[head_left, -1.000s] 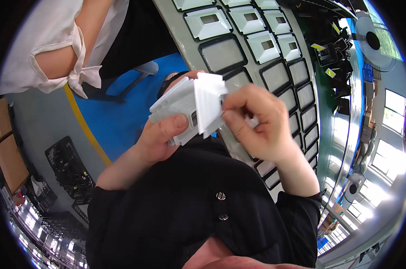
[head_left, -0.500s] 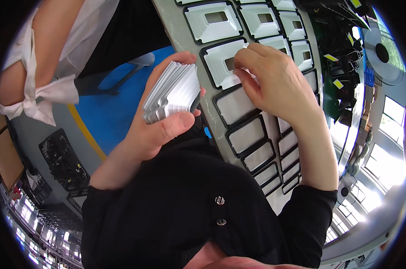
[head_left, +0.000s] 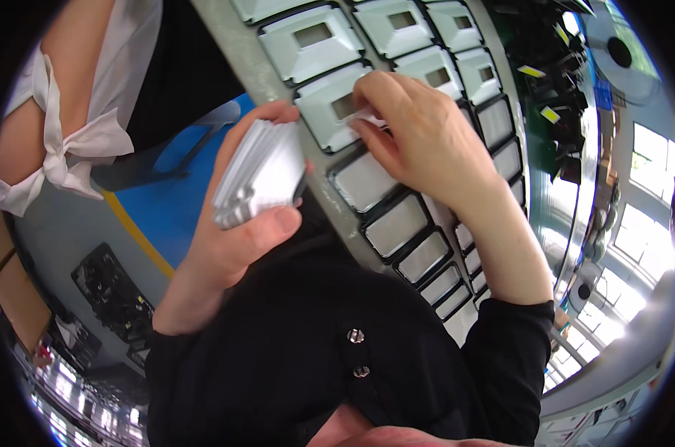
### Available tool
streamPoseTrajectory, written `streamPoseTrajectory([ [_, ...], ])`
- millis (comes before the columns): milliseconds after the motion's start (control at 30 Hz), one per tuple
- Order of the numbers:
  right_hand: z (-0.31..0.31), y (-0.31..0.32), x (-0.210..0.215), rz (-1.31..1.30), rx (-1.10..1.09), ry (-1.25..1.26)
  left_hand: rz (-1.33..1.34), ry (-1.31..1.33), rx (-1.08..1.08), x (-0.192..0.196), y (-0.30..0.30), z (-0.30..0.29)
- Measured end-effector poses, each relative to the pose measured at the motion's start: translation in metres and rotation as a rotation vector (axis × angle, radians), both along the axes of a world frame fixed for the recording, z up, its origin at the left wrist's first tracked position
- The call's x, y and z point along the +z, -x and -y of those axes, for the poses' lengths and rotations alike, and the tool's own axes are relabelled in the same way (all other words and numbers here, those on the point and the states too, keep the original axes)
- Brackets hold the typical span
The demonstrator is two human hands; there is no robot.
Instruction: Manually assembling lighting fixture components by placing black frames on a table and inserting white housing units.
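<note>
My left hand [head_left: 237, 242] is wrapped round a nested stack of white reflector pieces [head_left: 261, 173], held in the air left of the table, with the thumb across the lower end. My right hand [head_left: 430, 134] is over a white reflector piece [head_left: 325, 104] with a rectangular cutout, which lies in a black-edged frame. Thumb and forefinger are pinched together beside the cutout. A pale sliver shows between them, seemingly part of that piece. The right fingertips are partly hidden behind the hand.
Rows of black-edged frames cover the table [head_left: 240, 56]. Farther ones hold white reflector pieces [head_left: 311, 41]; nearer ones show a bare pale panel [head_left: 363, 182]. At the left is another person's arm with a white tied sleeve [head_left: 61, 153]. A fan [head_left: 618, 52] stands at the right.
The view has shifted, so the table and frames appear farther left. My right hand has closed its thumb and forefinger beside the cutout. My left hand keeps its hold on the stack.
</note>
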State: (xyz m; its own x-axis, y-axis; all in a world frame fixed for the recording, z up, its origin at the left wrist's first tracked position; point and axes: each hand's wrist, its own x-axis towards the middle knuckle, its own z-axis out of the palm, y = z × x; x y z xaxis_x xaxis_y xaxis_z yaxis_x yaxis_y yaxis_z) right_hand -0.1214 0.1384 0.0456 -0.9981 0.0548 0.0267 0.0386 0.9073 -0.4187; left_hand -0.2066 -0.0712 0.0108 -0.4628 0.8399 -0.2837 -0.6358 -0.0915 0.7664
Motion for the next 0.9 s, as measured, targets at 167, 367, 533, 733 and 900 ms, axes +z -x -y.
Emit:
streamPoseTrajectory([
  [167, -0.015, -0.038, 0.006, -0.301, -0.115, -0.172, -0.024, 0.008, 0.023, -0.004, 0.001, 0.000],
  [367, -0.048, -0.072, -0.006, -0.139, -0.278, -0.326, -0.042, -0.016, 0.046, -0.006, 0.002, -0.002],
  [533, -0.049, -0.071, -0.012, -0.118, -0.230, -0.330, -0.015, -0.030, 0.031, -0.009, 0.006, 0.001],
  [733, 0.001, -0.063, 0.037, -0.271, -0.196, -0.040, 0.300, -0.195, -0.061, 0.008, -0.013, -0.010],
  [900, 0.059, -0.057, 0.059, -0.192, 0.060, 0.188, 0.167, -0.138, -0.276, 0.047, -0.030, -0.009],
])
